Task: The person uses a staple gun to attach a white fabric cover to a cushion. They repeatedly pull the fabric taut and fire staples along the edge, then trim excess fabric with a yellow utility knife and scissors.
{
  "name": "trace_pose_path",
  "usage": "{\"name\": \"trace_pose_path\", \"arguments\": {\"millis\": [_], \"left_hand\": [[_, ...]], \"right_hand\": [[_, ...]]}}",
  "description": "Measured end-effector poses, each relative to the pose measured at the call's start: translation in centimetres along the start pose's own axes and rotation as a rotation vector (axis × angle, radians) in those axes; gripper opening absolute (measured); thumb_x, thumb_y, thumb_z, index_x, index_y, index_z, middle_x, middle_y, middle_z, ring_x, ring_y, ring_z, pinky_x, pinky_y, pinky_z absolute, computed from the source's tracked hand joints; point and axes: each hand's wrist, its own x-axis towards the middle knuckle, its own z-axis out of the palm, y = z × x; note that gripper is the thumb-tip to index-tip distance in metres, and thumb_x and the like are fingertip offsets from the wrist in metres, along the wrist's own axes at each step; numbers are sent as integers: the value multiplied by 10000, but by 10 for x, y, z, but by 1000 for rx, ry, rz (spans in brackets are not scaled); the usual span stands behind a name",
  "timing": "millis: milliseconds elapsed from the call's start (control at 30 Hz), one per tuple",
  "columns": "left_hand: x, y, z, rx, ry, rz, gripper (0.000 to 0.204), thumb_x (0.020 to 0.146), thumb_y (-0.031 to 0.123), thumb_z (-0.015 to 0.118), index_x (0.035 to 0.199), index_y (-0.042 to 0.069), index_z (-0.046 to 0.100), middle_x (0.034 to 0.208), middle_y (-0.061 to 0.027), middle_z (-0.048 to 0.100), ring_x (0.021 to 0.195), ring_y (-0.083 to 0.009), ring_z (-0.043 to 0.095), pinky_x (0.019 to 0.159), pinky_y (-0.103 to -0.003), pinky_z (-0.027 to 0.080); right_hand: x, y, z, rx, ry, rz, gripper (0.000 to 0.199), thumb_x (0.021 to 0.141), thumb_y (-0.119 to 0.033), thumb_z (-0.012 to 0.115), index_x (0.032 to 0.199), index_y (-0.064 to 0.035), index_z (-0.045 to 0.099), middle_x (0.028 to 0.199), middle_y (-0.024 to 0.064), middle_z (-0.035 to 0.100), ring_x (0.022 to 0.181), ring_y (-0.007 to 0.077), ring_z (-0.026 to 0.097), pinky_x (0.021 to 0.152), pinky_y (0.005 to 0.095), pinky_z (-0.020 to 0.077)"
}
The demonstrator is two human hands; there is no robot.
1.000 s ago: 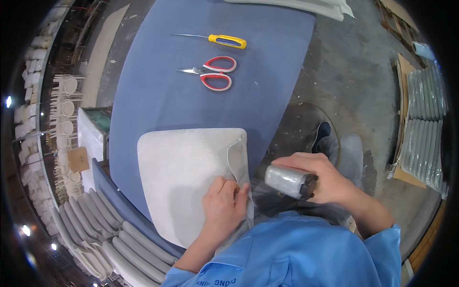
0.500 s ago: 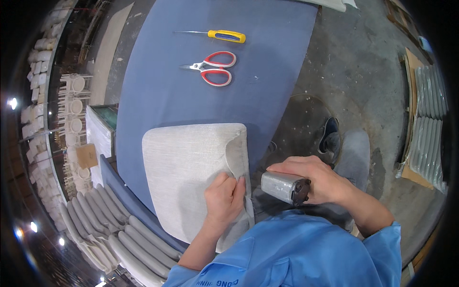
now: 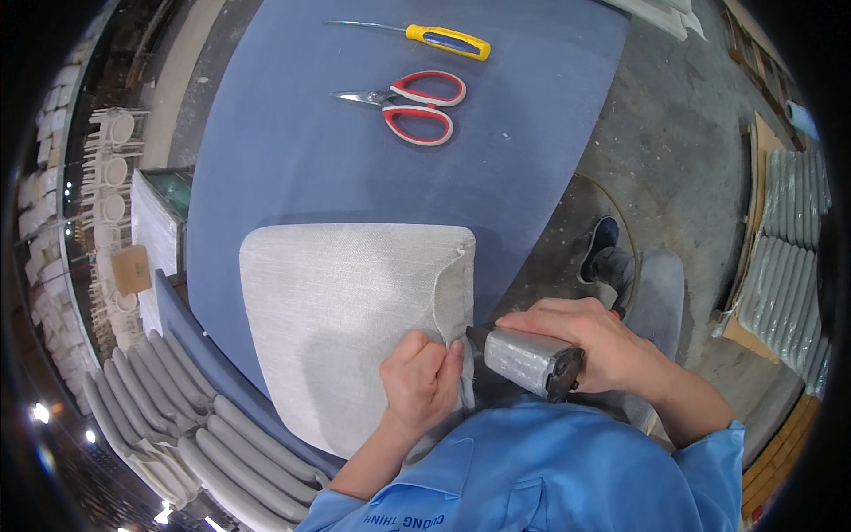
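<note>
A light grey fabric-covered seat cushion lies on the blue-covered table close to my body. My left hand is closed on the loose fabric edge along the cushion's right side, pinching it between thumb and curled fingers. A flap of that fabric stands up from the side above my knuckles. My right hand grips a staple gun with a silver body and dark end cap. Its dark nose points left, at the cushion's right side beside my left fingers; whether it touches, I cannot tell.
Red-handled scissors and a yellow-handled screwdriver lie farther up the blue table. Several grey padded pieces are stacked at the lower left. Plastic-wrapped pads stand at the right. A hose runs by my leg.
The staple gun has come closer to the cushion's right edge, its nose now beside my left fingers. My left hand keeps its pinch on the fabric. The whole view has shifted slightly.
</note>
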Motion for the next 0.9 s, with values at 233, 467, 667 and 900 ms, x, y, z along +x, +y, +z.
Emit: {"name": "trace_pose_path", "arguments": {"millis": [233, 467, 667, 900], "left_hand": [[0, -1, 1, -22, 12, 12, 330, 930, -52, 828, 718, 30, 589, 713, -99, 477, 559, -251, 469, 519, -410, 355], [0, -2, 1, -44, 13, 12, 325, 929, -54, 828, 719, 22, 592, 710, -97, 476, 555, -246, 466, 518, -409, 351], [2, -3, -1, -60, -12, -4, 322, 942, -13, 829, 721, 18, 598, 714, -107, 481, 554, -263, 483, 521, -420, 362], [2, -4, 0, -85, -20, -5, 310, 949, -2, 826, 727, 20, 610, 724, -113, 487, 551, -269, 489, 519, -428, 372]], "right_hand": [[-1, -4, -1, 7, -17, 50, 735, 751, -51, 897, 1459, -65, 701, 1175, 155, 772, 1094, 402, 770, 923, 468, 617], [1, -3, -1, -48, -26, 16, 723, 781, -101, 913, 1467, -7, 704, 1134, 161, 774, 1023, 362, 783, 882, 422, 613], [8, -8, -1, -65, -37, 35, 724, 776, -109, 920, 1461, -12, 707, 1145, 164, 778, 1028, 368, 784, 892, 427, 619], [14, -13, 1, -95, -49, 91, 718, 760, -83, 921, 1442, -71, 698, 1175, 164, 780, 1088, 402, 775, 901, 475, 617]]}}
